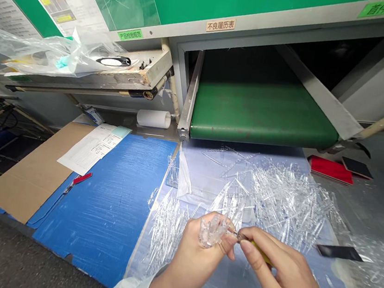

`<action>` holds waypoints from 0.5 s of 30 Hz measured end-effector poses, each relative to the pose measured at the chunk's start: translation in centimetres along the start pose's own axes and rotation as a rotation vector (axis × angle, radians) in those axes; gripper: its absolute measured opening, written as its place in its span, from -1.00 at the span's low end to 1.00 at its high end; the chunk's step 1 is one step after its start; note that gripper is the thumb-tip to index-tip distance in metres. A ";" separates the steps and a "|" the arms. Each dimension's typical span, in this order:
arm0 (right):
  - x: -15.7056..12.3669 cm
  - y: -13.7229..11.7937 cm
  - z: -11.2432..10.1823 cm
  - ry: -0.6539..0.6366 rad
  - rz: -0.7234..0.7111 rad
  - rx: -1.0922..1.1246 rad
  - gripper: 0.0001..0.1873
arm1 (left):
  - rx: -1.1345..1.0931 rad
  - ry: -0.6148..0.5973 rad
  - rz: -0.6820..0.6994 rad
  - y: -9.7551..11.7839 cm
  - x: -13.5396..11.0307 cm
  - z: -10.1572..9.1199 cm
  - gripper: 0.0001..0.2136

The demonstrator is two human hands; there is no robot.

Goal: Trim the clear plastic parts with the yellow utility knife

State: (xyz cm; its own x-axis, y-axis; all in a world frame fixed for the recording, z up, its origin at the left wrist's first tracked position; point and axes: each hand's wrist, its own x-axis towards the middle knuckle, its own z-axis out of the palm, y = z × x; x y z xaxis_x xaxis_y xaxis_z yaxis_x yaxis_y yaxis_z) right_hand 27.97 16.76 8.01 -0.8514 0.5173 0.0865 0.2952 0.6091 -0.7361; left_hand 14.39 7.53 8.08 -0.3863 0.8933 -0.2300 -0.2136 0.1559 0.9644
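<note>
My left hand (196, 252) is closed around a bunch of clear plastic parts (214, 231), whose ends stick up above the thumb and forefinger. My right hand (275, 266) pinches a thin tool with a yellow handle (261, 252). Its metal tip meets the left fingertips, and its exact kind is hidden by the fingers. Just beyond the hands, a large heap of slender clear plastic pieces (286, 197) spreads over the pale blue sheet (202, 173). Left of my left hand lies a bundle of similar clear plastic strips (166, 234).
A green conveyor belt (262, 110) ends above the heap. On the left are a blue board (111, 199), cardboard (34, 171), paper sheets (89, 148) and a red-handled cutter (82, 178). A white roll (153, 118) lies behind. Red pads (330, 170) and a black strip (339, 252) sit right.
</note>
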 end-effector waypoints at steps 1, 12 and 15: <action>0.0 -0.1 0.0 -0.001 0.009 0.007 -0.76 | 0.005 0.002 0.007 0.0 0.0 0.0 -0.77; 0.0 -0.3 0.0 0.013 0.006 0.008 -0.77 | 0.022 0.002 0.019 -0.1 -0.1 0.0 -0.76; 0.0 -0.2 0.0 0.023 0.006 0.005 -0.77 | 0.018 0.005 0.011 -0.1 0.0 0.0 -0.77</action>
State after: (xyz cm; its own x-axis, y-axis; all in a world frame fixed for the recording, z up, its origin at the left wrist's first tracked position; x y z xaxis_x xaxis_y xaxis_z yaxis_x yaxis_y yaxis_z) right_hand 27.96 16.68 8.16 -0.8393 0.5348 0.0978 0.2981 0.6031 -0.7399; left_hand 14.39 7.48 7.95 -0.3926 0.8930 -0.2199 -0.1927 0.1539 0.9691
